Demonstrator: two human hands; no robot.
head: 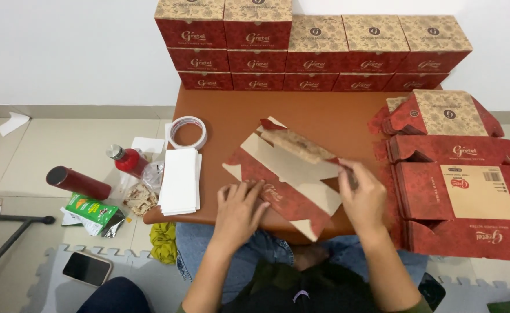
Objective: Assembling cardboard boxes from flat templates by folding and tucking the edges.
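Brown counter [324, 119]: left hand [240, 206] spread flat on a half-folded red carton [284, 174], right hand [362, 194] pinching its flap; side tucking seems next.

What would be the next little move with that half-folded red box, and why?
Probably folding the raised patterned flap further over. The right hand pinches that flap's end, the left hand lies flat on the red carton blank, pinning it to the brown table, and the carton's plain inside remains open.
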